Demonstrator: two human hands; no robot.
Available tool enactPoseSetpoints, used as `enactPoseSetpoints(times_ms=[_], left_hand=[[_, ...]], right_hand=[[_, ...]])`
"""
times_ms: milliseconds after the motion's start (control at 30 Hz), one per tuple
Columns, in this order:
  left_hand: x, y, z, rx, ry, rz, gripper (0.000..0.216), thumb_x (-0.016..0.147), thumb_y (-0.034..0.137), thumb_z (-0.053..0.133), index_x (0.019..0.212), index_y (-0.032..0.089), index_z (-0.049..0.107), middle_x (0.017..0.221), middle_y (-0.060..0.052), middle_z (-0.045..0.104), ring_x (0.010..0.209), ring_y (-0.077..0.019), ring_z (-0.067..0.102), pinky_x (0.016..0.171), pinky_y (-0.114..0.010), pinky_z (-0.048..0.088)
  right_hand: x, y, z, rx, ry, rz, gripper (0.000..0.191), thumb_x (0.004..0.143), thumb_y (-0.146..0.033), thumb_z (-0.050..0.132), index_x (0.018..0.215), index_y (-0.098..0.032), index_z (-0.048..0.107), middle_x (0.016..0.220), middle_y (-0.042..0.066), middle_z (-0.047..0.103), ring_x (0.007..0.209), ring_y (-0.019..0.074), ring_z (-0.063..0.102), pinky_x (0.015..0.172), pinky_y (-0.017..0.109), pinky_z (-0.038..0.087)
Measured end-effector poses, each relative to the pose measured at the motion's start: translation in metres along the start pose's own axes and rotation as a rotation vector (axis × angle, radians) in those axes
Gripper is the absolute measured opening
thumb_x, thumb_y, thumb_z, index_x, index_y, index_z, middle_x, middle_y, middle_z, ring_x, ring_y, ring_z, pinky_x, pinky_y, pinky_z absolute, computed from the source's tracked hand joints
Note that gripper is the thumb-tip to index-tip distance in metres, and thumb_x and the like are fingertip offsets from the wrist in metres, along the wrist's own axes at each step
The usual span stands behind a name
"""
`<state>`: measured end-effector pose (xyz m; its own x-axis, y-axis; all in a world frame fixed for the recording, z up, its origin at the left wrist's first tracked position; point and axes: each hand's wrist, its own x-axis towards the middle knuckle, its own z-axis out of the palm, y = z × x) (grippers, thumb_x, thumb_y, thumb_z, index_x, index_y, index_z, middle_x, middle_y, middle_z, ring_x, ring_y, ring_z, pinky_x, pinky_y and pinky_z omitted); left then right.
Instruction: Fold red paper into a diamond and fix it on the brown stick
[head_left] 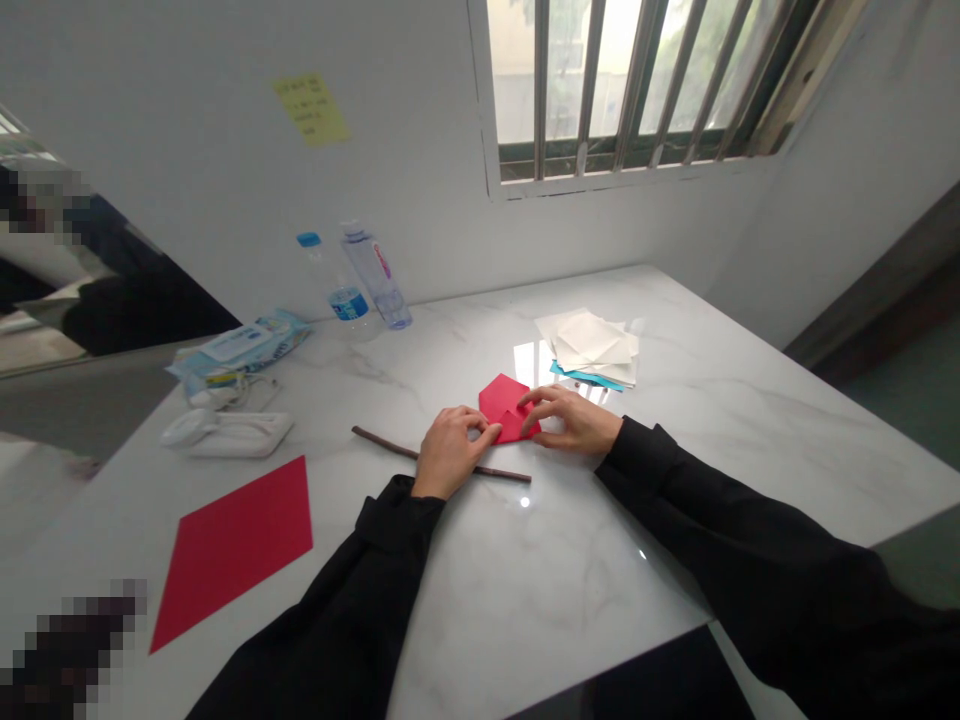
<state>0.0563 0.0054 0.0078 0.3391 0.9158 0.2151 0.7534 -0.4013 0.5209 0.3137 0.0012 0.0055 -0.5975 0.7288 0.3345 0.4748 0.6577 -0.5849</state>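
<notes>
A piece of folded red paper (504,394) lies on the white marbled table between my two hands. My left hand (448,448) is closed at the paper's lower left edge, thumb and fingers gripping it there. From the right, my right hand (576,420) has its curved fingers and thumb on the paper's right side; the exact contact is partly hidden. A thin brown stick (504,474) passes under my left hand, which covers its middle.
A flat red sheet (238,550) lies at left. Behind the hands sits a stack of cream papers (591,340) over blue paper (589,377). Two plastic bottles, one blue-capped (349,300), stand by the wall near a wipes pack (240,347) and a white device (232,436).
</notes>
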Motion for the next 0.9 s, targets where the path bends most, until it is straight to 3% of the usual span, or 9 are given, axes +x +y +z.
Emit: enactPoseSetpoints(times_ms=[67, 233, 533, 767, 900], left_hand=[[0.0003, 0.0, 0.0001, 0.003, -0.002, 0.005, 0.034, 0.094, 0.048, 0.062, 0.071, 0.025, 0.071, 0.1, -0.006, 0.076, 0.104, -0.028, 0.065, 0.099, -0.043, 0.048], [0.0004, 0.0027, -0.0002, 0.048, -0.007, 0.051, 0.033, 0.095, 0.047, 0.063, 0.073, 0.023, 0.068, 0.092, -0.006, 0.072, 0.099, -0.0273, 0.063, 0.095, -0.042, 0.047], [-0.0049, 0.0035, -0.0023, 0.085, 0.001, 0.162, 0.02, 0.099, 0.039, 0.062, 0.109, 0.026, 0.073, 0.104, -0.005, 0.07, 0.102, -0.0264, 0.06, 0.096, -0.04, 0.046], [-0.0059, -0.0036, -0.0042, 0.064, -0.033, 0.217, 0.023, 0.098, 0.045, 0.065, 0.109, 0.03, 0.079, 0.109, -0.005, 0.069, 0.106, -0.0252, 0.06, 0.101, -0.041, 0.047], [-0.0055, -0.0031, -0.0037, 0.067, -0.026, 0.204, 0.022, 0.099, 0.041, 0.063, 0.109, 0.03, 0.079, 0.108, -0.005, 0.07, 0.105, -0.0254, 0.06, 0.099, -0.041, 0.047]], right_hand=[[0.002, -0.0022, 0.0015, -0.008, 0.018, 0.011, 0.01, 0.091, -0.021, 0.076, 0.099, -0.024, 0.081, 0.12, 0.009, 0.072, 0.111, 0.0239, 0.068, 0.106, 0.046, 0.048], [0.0064, -0.0028, 0.0083, -0.039, 0.049, 0.043, 0.01, 0.089, -0.014, 0.076, 0.092, -0.021, 0.082, 0.095, 0.006, 0.075, 0.091, 0.0197, 0.068, 0.098, 0.04, 0.048], [0.005, -0.001, 0.0096, -0.051, 0.062, 0.067, 0.009, 0.088, -0.017, 0.078, 0.093, -0.023, 0.082, 0.096, 0.006, 0.073, 0.091, 0.0194, 0.066, 0.095, 0.038, 0.048], [0.0046, 0.002, 0.0073, -0.043, 0.053, 0.071, 0.01, 0.09, -0.017, 0.075, 0.095, -0.022, 0.083, 0.098, 0.007, 0.072, 0.093, 0.0202, 0.066, 0.092, 0.036, 0.05], [0.0039, 0.0041, 0.0022, -0.035, 0.009, 0.029, 0.021, 0.086, -0.014, 0.076, 0.104, -0.023, 0.081, 0.102, 0.008, 0.072, 0.096, 0.0217, 0.067, 0.096, 0.038, 0.05]])
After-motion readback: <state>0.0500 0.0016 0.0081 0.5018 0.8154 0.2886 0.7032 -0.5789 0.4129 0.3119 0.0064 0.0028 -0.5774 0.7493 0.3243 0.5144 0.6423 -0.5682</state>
